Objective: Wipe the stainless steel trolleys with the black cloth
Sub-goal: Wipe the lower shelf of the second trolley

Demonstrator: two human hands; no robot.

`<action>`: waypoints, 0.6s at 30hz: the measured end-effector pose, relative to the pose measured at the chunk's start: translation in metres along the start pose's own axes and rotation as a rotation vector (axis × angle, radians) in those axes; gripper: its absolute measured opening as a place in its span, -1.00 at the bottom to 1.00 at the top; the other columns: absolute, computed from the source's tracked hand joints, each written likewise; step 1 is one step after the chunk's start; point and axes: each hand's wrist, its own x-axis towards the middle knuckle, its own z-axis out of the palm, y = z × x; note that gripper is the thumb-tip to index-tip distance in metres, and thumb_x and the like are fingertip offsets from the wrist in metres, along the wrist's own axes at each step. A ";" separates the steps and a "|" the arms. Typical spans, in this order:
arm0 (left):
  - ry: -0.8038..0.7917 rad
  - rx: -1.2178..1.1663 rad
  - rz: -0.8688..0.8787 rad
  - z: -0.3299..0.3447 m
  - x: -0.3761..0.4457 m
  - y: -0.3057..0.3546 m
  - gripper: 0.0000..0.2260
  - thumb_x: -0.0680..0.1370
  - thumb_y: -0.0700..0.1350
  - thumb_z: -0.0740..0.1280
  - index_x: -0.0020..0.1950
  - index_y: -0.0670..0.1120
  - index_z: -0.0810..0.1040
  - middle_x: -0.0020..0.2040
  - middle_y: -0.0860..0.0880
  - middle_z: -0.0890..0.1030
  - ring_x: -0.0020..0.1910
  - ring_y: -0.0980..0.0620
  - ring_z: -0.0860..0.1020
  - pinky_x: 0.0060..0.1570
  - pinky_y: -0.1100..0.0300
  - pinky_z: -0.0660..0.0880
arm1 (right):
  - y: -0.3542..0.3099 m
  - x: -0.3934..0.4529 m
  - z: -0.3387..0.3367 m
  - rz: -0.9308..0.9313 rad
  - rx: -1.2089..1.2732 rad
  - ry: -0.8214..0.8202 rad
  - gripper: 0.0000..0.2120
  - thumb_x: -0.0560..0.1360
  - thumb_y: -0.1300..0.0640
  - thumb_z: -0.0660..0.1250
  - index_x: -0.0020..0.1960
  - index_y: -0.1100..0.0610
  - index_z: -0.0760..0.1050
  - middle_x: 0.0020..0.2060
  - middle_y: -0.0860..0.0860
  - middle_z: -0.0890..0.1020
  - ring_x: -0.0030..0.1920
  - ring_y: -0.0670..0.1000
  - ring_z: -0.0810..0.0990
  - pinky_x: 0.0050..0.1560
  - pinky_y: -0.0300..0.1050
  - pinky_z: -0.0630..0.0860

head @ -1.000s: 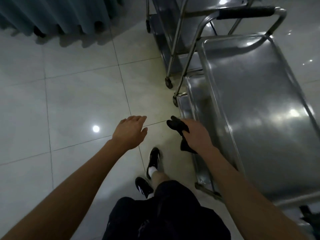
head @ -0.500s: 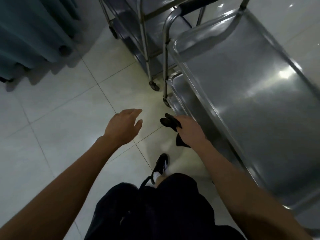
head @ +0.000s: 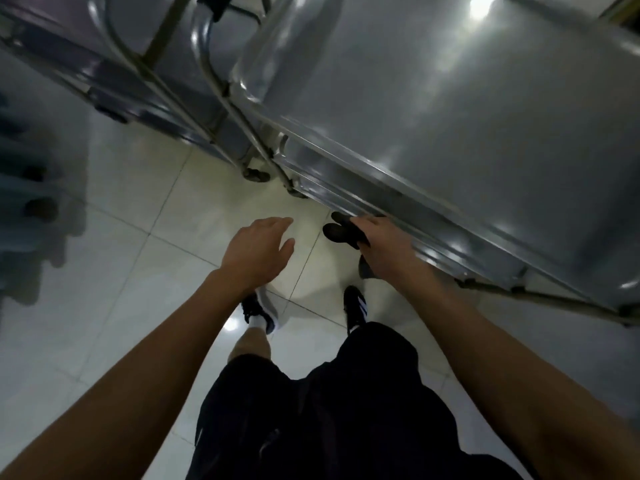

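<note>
A stainless steel trolley (head: 467, 126) fills the upper right, its flat top shining and its near rim running diagonally down to the right. My right hand (head: 388, 251) grips the bunched black cloth (head: 341, 230) right beside that rim, by the lower shelf edge. My left hand (head: 258, 251) hovers over the floor tiles to the left, fingers relaxed and holding nothing. A second steel trolley (head: 145, 57) stands behind at the upper left.
Pale glossy floor tiles (head: 121, 271) spread across the left and centre. Trolley castors (head: 256, 174) sit near the middle. Dark curtain folds (head: 24, 188) hang at the left edge. My legs in dark shorts and black shoes (head: 355, 306) stand below.
The view has swung and closed in on the trolley. My right hand with the cloth has come up against the trolley's near rim. My left hand stays held out, empty.
</note>
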 end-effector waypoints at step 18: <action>-0.154 0.042 0.482 0.125 0.160 -0.068 -0.59 0.64 0.01 0.19 0.50 0.02 0.35 0.40 -0.04 0.47 0.35 -0.05 0.43 0.26 0.03 0.40 | 0.072 0.017 0.153 0.546 0.084 0.333 -0.54 0.54 0.28 0.35 0.41 0.07 0.47 0.13 0.11 0.64 0.12 0.16 0.56 0.04 0.04 0.53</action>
